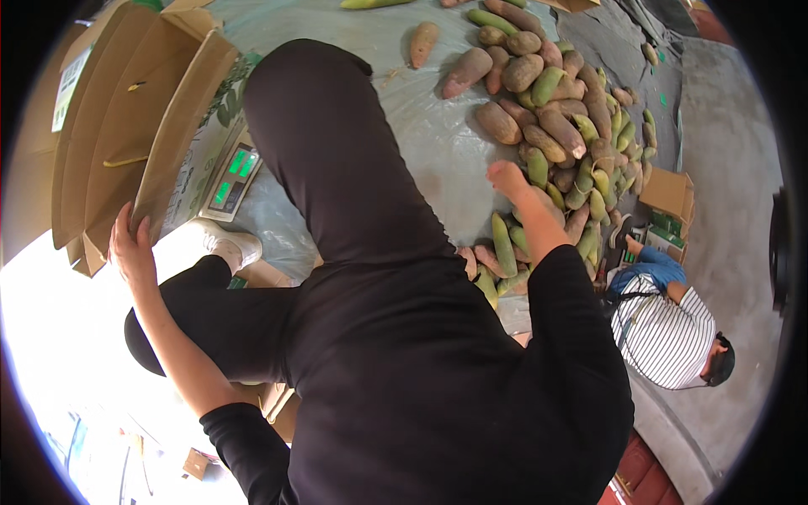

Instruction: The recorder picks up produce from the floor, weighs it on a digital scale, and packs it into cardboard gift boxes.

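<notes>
My left hand (133, 249) touches the lower corner of an open-topped cardboard box (181, 126), its fingers apart along the edge. Two small yellowish pieces show against the box's brown inner side. Just beside the box, partly under it, lies a scale (229, 183) with green lit digits. My right hand (507, 178) is closed, with nothing showing in it, at the left side of a big heap of vegetables. The heap mixes brownish-red, tuber-like vegetables (560, 132) with long green ones (503, 244). What lies beneath the right hand is hidden.
Clear plastic sheeting (404, 109) covers the floor; one loose brown vegetable (423, 44) lies on it. My bent leg (328, 143) stands between box and heap. Past the heap sits a person (665, 324) in a striped top, near an open carton (667, 195).
</notes>
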The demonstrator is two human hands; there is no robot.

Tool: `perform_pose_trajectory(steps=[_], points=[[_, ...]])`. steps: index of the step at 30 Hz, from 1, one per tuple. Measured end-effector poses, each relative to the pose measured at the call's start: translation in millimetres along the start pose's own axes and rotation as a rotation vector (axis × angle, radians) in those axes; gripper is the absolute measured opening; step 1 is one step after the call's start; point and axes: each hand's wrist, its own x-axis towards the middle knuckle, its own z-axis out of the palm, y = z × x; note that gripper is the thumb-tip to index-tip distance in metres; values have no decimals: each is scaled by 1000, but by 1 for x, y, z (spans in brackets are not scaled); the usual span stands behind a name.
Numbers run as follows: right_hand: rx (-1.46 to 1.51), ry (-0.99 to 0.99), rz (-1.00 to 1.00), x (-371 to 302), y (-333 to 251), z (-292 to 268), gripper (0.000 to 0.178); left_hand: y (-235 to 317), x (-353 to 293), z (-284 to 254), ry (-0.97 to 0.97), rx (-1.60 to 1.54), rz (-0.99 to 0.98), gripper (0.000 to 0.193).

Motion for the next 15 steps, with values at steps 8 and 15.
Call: perform_pose_trajectory(steps=[8,15], points=[[-306,-126,359,-110,79,51,31,1,-6,-2,57,36,48,35],[-488,-99,533,-152,135,40,53,-13,-6,-2,83,74,76,38]])
